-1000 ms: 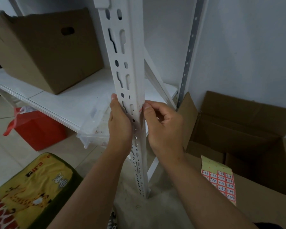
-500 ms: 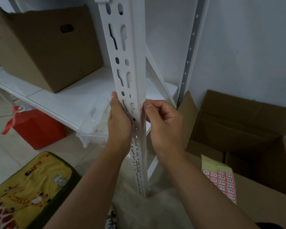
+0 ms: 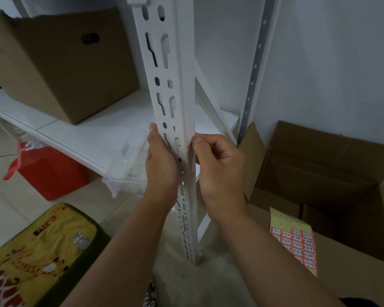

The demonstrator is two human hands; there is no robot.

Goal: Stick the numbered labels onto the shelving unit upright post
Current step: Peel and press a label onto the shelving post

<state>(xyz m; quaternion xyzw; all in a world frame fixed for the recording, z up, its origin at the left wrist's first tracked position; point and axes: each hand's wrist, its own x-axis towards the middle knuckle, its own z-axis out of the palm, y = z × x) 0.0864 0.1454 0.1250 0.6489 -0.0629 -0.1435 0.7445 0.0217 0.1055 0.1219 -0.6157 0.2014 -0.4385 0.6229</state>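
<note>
A white slotted upright post [image 3: 175, 89] of the shelving unit runs down the middle of the view. My left hand [image 3: 162, 160] wraps round its left edge at shelf height, thumb up along the metal. My right hand [image 3: 217, 165] is at the post's right edge, fingers curled, thumb pressing a small red-edged label [image 3: 189, 144] against the corner. A yellow sheet of red numbered labels [image 3: 295, 242] lies on a cardboard box at the lower right.
A closed cardboard box [image 3: 60, 69] stands on the white shelf [image 3: 80, 131]. An open cardboard box [image 3: 333, 173] sits at the right by the wall. A clear plastic tray [image 3: 129, 165], a red bag [image 3: 47, 173] and a yellow cushion [image 3: 42, 251] lie at the left.
Both hands have stayed at the same spot on the post; my right thumb has shifted slightly on the label at the edge.
</note>
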